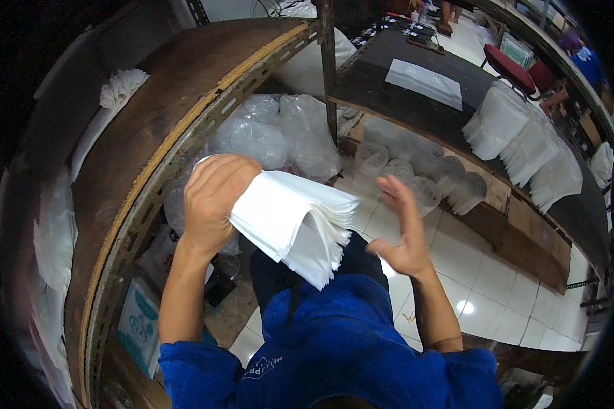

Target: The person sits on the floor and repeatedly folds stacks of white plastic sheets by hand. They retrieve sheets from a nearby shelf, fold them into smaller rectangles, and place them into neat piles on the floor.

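My left hand (218, 194) is closed around one end of a thick stack of thin white sheets (280, 215), which may be plastic bags. The stack curls over, and its loose layers fan out on the right side. My right hand (406, 235) is held up just right of that loose end, apart from it, with the thumb and fingers spread and nothing in them. The fingertips of this hand are slightly blurred. Both hands are in front of my body, between the two tables.
A brown table (205, 68) with a metal edge curves along my left. Clear plastic bundles (252, 133) lie beneath its edge. The dark table (450, 65) ahead right carries white sheet stacks (501, 123) and a marked paper (424, 83). Rolls (423, 194) sit below. Another person (585, 65) is far right.
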The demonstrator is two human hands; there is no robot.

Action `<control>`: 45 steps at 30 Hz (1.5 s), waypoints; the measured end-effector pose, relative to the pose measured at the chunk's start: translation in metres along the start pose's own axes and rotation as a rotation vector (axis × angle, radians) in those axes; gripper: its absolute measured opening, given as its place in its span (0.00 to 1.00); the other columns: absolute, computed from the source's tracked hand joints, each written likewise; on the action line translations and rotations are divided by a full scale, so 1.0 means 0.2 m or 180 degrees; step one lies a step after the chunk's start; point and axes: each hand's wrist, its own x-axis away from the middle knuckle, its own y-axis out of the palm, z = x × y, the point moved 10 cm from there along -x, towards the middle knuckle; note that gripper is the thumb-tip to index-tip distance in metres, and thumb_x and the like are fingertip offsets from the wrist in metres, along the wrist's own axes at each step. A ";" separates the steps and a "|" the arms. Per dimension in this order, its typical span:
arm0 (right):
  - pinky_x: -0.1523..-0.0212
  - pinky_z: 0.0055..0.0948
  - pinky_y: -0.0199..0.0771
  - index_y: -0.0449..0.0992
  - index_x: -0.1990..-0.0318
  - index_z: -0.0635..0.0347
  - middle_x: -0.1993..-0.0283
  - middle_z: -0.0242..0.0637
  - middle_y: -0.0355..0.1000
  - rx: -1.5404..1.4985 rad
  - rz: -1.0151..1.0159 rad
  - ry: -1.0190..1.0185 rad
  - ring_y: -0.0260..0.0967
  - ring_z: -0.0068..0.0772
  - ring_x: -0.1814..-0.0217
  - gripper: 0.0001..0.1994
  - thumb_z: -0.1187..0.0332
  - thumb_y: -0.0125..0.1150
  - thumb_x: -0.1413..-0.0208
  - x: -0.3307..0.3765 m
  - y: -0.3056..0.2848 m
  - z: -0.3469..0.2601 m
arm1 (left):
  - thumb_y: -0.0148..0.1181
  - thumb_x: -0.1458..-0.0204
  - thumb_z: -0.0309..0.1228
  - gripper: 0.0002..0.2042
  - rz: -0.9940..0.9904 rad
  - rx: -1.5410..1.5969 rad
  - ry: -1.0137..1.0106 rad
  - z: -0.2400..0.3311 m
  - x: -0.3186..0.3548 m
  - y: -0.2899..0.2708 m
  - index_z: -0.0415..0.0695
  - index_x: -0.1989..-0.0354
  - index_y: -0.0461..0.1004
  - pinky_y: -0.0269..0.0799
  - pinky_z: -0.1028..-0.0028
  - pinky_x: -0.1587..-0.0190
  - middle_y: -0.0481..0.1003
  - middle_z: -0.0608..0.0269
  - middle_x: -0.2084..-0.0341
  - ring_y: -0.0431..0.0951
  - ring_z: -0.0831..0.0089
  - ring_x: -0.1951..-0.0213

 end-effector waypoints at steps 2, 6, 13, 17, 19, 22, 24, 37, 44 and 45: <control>0.44 0.42 0.70 0.58 0.35 0.67 0.40 0.52 0.67 0.0304 -0.0242 -0.0415 0.68 0.52 0.41 0.43 0.53 0.72 0.52 -0.04 0.15 -0.15 | 0.64 0.56 0.32 0.12 -0.0035 -0.0001 -0.0004 0.02 0.00 0.04 0.42 0.63 0.78 0.72 0.64 0.54 0.80 0.59 0.65 0.80 0.60 0.60; 0.47 0.43 0.71 0.60 0.36 0.67 0.48 0.54 0.72 0.0118 -0.0486 0.0182 0.71 0.55 0.47 0.37 0.58 0.69 0.50 0.02 0.39 -0.02 | 0.64 0.55 0.32 0.11 -0.0156 0.0036 -0.0190 0.05 0.04 0.13 0.43 0.64 0.78 0.71 0.65 0.56 0.79 0.59 0.66 0.80 0.62 0.62; 0.56 0.45 0.72 0.75 0.54 0.62 0.62 0.51 0.75 0.0756 -0.0680 0.0970 0.74 0.55 0.58 0.13 0.64 0.62 0.44 0.29 0.31 0.38 | 0.63 0.53 0.32 0.12 -0.0402 0.0511 -0.0586 0.00 0.25 0.41 0.42 0.61 0.77 0.70 0.65 0.57 0.80 0.57 0.64 0.79 0.58 0.61; 0.59 0.48 0.71 0.74 0.58 0.59 0.67 0.47 0.75 0.1726 -0.0650 0.0628 0.73 0.54 0.63 0.10 0.67 0.63 0.47 0.25 0.00 0.42 | 0.62 0.52 0.27 0.13 -0.0656 0.1690 -0.0981 0.00 0.37 0.76 0.40 0.58 0.77 0.72 0.63 0.57 0.80 0.54 0.62 0.79 0.54 0.59; 0.58 0.47 0.71 0.72 0.63 0.59 0.70 0.46 0.74 0.2326 -0.0816 0.0448 0.74 0.52 0.62 0.08 0.69 0.63 0.50 0.22 -0.11 0.44 | 0.64 0.52 0.28 0.15 -0.0704 0.2211 -0.1253 -0.02 0.45 0.96 0.39 0.56 0.78 0.73 0.67 0.56 0.80 0.52 0.62 0.81 0.59 0.59; 0.56 0.46 0.71 0.72 0.65 0.58 0.69 0.44 0.75 0.2798 -0.1100 0.0478 0.74 0.50 0.61 0.07 0.71 0.62 0.50 0.22 -0.22 0.55 | 0.65 0.49 0.30 0.14 -0.1080 0.2958 -0.1811 -0.01 0.56 1.34 0.38 0.55 0.78 0.73 0.68 0.54 0.81 0.54 0.62 0.80 0.64 0.59; 0.53 0.44 0.71 0.70 0.66 0.58 0.68 0.42 0.75 0.3076 -0.1261 0.0387 0.75 0.47 0.62 0.04 0.71 0.58 0.49 0.26 -0.22 0.64 | 0.63 0.46 0.29 0.13 -0.1432 0.3113 -0.2507 -0.01 0.71 1.62 0.37 0.54 0.78 0.73 0.70 0.54 0.81 0.58 0.63 0.79 0.71 0.60; 0.47 0.47 0.70 0.63 0.39 0.58 0.61 0.43 0.72 0.3262 -0.2237 0.1310 0.73 0.45 0.56 0.24 0.70 0.55 0.45 1.25 -0.08 1.63 | 0.71 0.53 0.33 0.25 -0.2303 0.4204 -0.3121 0.49 1.79 2.84 0.39 0.46 0.73 0.73 0.71 0.52 0.79 0.58 0.58 0.77 0.72 0.56; 0.55 0.42 0.71 0.56 0.31 0.56 0.61 0.41 0.71 0.3098 -0.2095 0.1395 0.72 0.43 0.60 0.36 0.66 0.62 0.47 1.27 -0.08 1.62 | 0.72 0.53 0.32 0.24 -0.2473 0.3929 -0.2918 0.51 1.73 2.81 0.39 0.48 0.74 0.72 0.71 0.52 0.77 0.58 0.54 0.76 0.71 0.55; 0.56 0.42 0.72 0.56 0.31 0.56 0.61 0.41 0.71 0.3117 -0.1937 0.1345 0.72 0.43 0.60 0.35 0.67 0.61 0.47 1.25 -0.09 1.60 | 0.71 0.53 0.32 0.23 -0.2364 0.3892 -0.2755 0.52 1.72 2.80 0.39 0.48 0.75 0.72 0.71 0.53 0.76 0.58 0.53 0.76 0.71 0.55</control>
